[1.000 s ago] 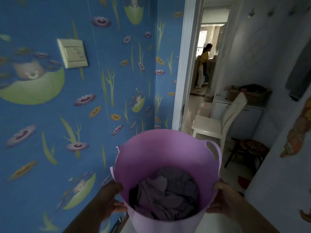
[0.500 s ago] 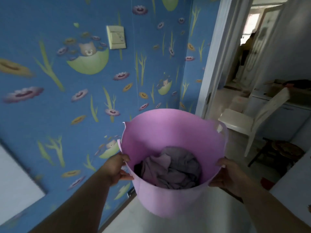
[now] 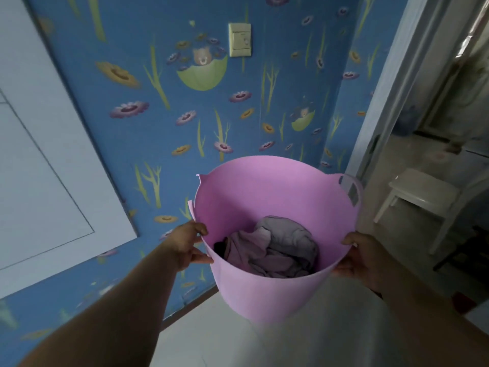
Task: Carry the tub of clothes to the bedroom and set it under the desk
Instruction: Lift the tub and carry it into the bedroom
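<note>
A pink flexible tub [image 3: 264,192] hangs in the air in front of me, above the pale floor. Crumpled grey and lilac clothes [image 3: 275,247] lie in its bottom. My left hand [image 3: 189,245] grips the tub's near left rim, thumb inside. On the near right rim my right hand [image 3: 362,256] holds the wall from outside. The tub has a loop handle at its far right. No desk is in view.
Blue wallpaper with flowers and bears [image 3: 211,115] fills the wall ahead, with a light switch [image 3: 239,40] high up. A white panel [image 3: 39,168] stands at the left. At the right a white door frame [image 3: 381,96] opens onto a room with a white chair [image 3: 420,192].
My view has swung to the left: the doorway and chair slid to the right edge and the white panel grew at the left. Both hands kept their grip on the tub.
</note>
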Action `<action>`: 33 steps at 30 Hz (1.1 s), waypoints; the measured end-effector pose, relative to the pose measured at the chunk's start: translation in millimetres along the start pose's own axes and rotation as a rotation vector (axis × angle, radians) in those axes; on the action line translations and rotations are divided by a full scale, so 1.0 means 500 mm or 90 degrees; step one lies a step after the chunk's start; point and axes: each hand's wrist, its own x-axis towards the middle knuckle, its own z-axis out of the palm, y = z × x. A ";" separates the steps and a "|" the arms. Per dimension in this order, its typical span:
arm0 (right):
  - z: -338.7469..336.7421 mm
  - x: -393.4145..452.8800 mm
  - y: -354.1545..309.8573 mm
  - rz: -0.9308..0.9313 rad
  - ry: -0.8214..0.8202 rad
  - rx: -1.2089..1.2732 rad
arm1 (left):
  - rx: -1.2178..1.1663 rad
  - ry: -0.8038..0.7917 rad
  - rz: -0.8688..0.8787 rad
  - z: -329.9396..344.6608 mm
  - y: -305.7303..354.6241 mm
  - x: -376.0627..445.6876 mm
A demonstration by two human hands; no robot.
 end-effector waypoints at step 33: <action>0.381 -0.334 0.334 0.048 -0.232 -0.122 | -0.130 0.157 -0.010 -0.579 -0.342 -0.454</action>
